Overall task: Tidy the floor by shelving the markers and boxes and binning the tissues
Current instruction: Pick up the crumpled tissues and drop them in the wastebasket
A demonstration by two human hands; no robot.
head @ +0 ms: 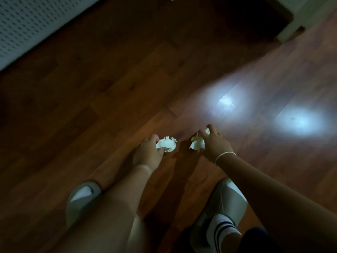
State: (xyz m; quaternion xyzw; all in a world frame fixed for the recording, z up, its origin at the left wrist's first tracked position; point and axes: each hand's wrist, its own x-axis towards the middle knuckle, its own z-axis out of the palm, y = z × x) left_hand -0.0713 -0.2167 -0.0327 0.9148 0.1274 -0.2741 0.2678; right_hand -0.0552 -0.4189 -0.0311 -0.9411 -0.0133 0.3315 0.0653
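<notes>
Two crumpled white tissues lie on the dark wooden floor in front of me. My left hand point(148, 152) is curled around the left tissue point(166, 144), fingers closed on its near side. My right hand point(215, 143) reaches down over the right tissue point(197, 143), fingers bent around it with a bit of white showing past the fingertips. A thin white band circles my right wrist. Both tissues sit at floor level; I cannot tell whether either is lifted. No markers or boxes are in view.
My feet in grey slippers point(82, 198) and white socks stand close below the hands. A white perforated panel point(27, 28) runs along the upper left. A pale furniture base point(299, 17) stands at the upper right. Two bright light reflections point(299, 121) glare on the floor.
</notes>
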